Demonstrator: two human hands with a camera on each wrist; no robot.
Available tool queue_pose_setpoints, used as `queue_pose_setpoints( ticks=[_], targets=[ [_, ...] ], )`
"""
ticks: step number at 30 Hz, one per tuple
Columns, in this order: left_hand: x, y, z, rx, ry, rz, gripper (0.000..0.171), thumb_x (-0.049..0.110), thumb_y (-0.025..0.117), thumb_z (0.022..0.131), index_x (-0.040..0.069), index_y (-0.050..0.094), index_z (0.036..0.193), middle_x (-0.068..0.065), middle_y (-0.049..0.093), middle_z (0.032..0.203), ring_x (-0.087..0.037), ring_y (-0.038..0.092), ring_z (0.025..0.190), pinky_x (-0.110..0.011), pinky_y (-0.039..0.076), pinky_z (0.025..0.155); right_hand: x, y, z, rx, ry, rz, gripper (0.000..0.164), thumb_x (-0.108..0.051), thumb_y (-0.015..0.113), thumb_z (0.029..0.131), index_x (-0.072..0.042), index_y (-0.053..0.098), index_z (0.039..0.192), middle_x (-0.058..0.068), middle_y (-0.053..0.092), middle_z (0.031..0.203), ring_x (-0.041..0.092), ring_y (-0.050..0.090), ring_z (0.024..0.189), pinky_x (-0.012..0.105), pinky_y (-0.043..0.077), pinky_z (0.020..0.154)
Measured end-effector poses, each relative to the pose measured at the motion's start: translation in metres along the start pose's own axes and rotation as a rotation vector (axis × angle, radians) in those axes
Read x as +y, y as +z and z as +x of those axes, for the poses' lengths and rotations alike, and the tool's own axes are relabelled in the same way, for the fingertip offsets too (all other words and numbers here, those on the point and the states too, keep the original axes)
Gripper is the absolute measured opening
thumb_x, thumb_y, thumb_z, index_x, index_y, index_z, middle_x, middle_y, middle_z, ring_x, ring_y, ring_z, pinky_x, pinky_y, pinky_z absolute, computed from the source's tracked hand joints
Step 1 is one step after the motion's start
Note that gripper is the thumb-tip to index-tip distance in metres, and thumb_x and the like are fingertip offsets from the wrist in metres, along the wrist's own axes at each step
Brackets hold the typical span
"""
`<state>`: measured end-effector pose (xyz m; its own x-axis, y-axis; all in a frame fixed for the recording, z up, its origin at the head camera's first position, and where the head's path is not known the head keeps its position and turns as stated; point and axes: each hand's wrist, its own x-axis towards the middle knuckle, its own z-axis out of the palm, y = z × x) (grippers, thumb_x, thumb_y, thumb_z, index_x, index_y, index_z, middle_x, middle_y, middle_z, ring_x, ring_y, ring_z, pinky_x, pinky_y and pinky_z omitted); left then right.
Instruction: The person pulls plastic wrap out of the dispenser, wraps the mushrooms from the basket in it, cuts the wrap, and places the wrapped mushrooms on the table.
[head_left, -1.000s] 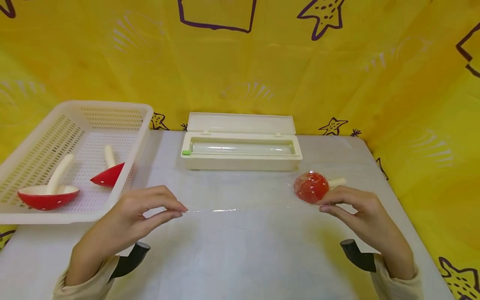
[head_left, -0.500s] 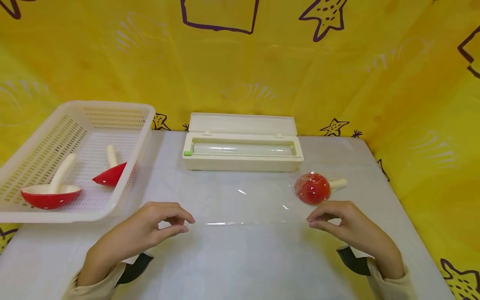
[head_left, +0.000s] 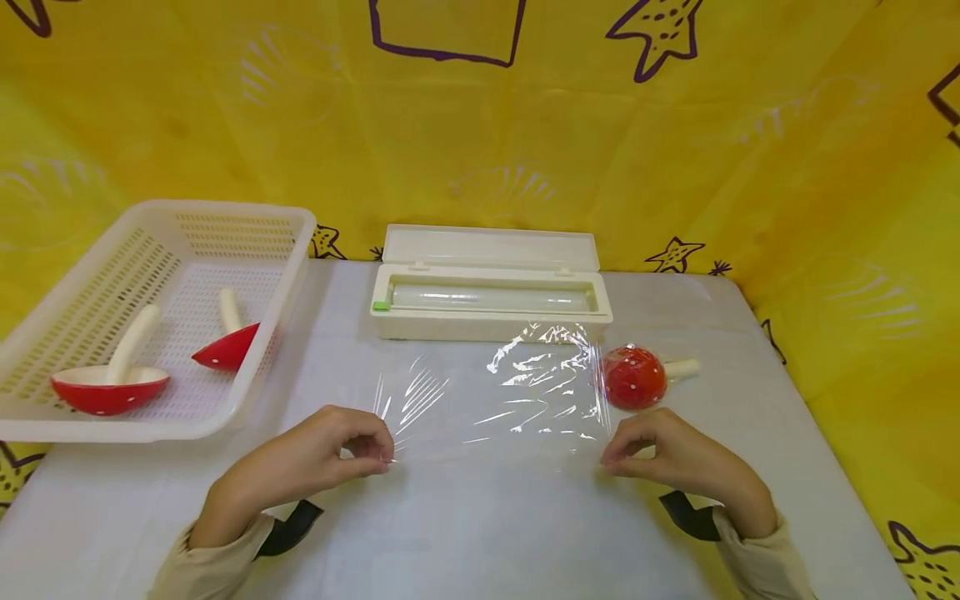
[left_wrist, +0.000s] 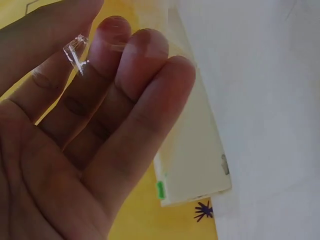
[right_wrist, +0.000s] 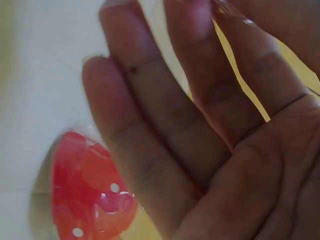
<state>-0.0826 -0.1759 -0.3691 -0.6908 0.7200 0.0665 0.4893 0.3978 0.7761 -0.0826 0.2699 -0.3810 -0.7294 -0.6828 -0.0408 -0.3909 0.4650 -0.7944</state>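
A clear sheet of cling film (head_left: 517,404) stretches between both hands, with bright wrinkles across it. My left hand (head_left: 318,458) pinches its near left corner between thumb and fingertips. At the near right corner, my right hand (head_left: 686,462) pinches the film the same way. In the left wrist view a glinting fold of film (left_wrist: 77,55) shows by the thumb and index finger. Just beyond the right hand lies a red, white-dotted ladle (head_left: 633,379) wrapped in film, bowl upside down, its white handle pointing right. The right wrist view shows that ladle's red bowl (right_wrist: 87,187) beside the little finger.
Behind the film stands a cream cling film dispenser (head_left: 491,327), lid raised, roll (head_left: 487,297) inside. A white perforated basket (head_left: 112,431) at the left holds two more red ladles (head_left: 108,398) with white handles. A yellow patterned cloth (head_left: 450,125) hangs behind the white-covered table (head_left: 480,542).
Both hands have come down toward the near side and slightly closer together, drawing the film with them. The film now shows more wrinkles and glare. The wrapped ladle stays on the table.
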Motion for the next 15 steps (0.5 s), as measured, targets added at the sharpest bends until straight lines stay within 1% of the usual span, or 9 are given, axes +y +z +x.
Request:
queue_pose_setpoints(
  ticks=[4, 8, 11, 13, 15],
  targets=[
    [-0.005, 0.003, 0.004, -0.046, -0.037, 0.0, 0.005, 0.01, 0.075, 0.087, 0.013, 0.071, 0.087, 0.011, 0.066, 0.081, 0.004, 0.055, 0.075, -0.019, 0.052, 0.068, 0.003, 0.001, 0.003, -0.038, 0.053, -0.026, 0.013, -0.016, 0.078, 0.085, -0.009, 0.077, 0.095, -0.002, 0.076, 0.087, 0.001, 0.065, 0.077, 0.024, 0.057, 0.071],
    [-0.01, 0.008, 0.006, -0.085, -0.082, 0.011, 0.01, 0.008, 0.076, 0.085, 0.016, 0.07, 0.083, 0.013, 0.061, 0.074, 0.004, 0.049, 0.07, -0.018, 0.048, 0.063, 0.008, 0.003, 0.006, -0.055, 0.098, -0.027, 0.014, -0.019, 0.078, 0.084, -0.009, 0.076, 0.094, -0.001, 0.076, 0.086, 0.0, 0.064, 0.076, 0.023, 0.057, 0.071],
    [-0.013, 0.012, 0.008, -0.113, -0.123, 0.009, 0.011, 0.007, 0.076, 0.084, 0.016, 0.07, 0.082, 0.014, 0.06, 0.073, 0.004, 0.049, 0.068, -0.018, 0.048, 0.063, 0.014, 0.006, 0.008, -0.053, 0.115, -0.024, 0.012, -0.017, 0.079, 0.083, -0.01, 0.076, 0.093, -0.002, 0.075, 0.085, 0.0, 0.062, 0.074, 0.023, 0.057, 0.07],
    [-0.015, 0.014, 0.009, -0.137, -0.151, 0.007, 0.008, 0.008, 0.076, 0.084, 0.014, 0.071, 0.082, 0.014, 0.061, 0.073, 0.005, 0.05, 0.068, -0.018, 0.049, 0.064, 0.017, 0.007, 0.009, -0.048, 0.115, -0.023, 0.011, -0.016, 0.08, 0.082, -0.01, 0.076, 0.091, -0.003, 0.074, 0.084, 0.0, 0.062, 0.073, 0.023, 0.057, 0.069],
    [-0.016, 0.016, 0.009, -0.16, -0.165, 0.009, 0.006, 0.008, 0.076, 0.085, 0.012, 0.072, 0.083, 0.014, 0.062, 0.073, 0.005, 0.05, 0.067, -0.018, 0.049, 0.064, 0.02, 0.009, 0.01, -0.046, 0.118, -0.019, 0.011, -0.016, 0.08, 0.082, -0.011, 0.076, 0.09, -0.004, 0.073, 0.083, 0.0, 0.061, 0.072, 0.022, 0.056, 0.068]
  ],
)
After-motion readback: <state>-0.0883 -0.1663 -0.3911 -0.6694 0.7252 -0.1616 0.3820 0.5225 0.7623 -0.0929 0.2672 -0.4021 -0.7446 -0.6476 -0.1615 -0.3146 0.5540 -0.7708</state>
